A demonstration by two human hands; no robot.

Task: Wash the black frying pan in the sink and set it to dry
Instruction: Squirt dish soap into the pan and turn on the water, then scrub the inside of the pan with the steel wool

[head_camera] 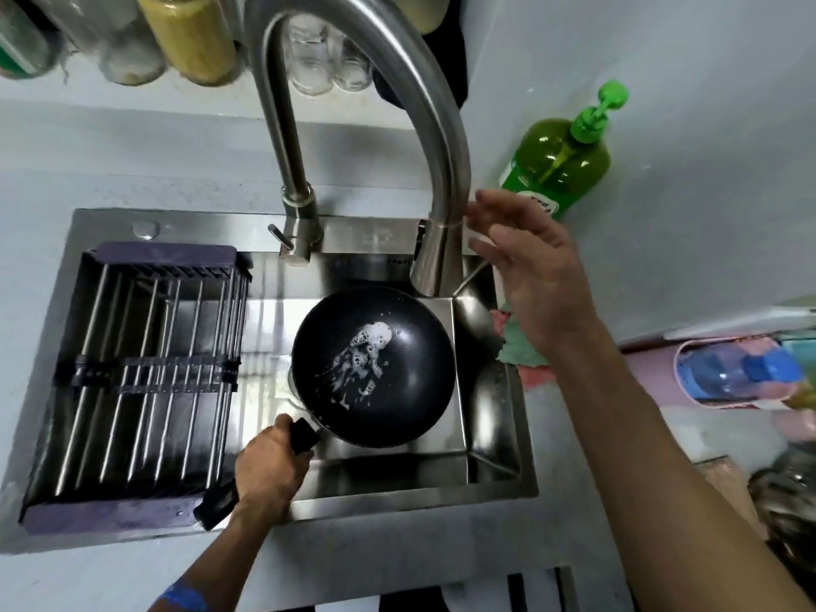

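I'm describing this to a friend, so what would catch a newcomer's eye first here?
Probably the round black frying pan, streaked with white suds, held by its handle in the left hand over the steel sink. Above it arches the tall brushed-steel tap, with the open right hand beside its spout. A bright green soap pump bottle stands behind that hand.

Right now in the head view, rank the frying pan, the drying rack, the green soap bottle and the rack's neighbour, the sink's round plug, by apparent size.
1. Drying rack
2. Black frying pan
3. Green soap bottle, partly hidden by the right hand
4. Round plug
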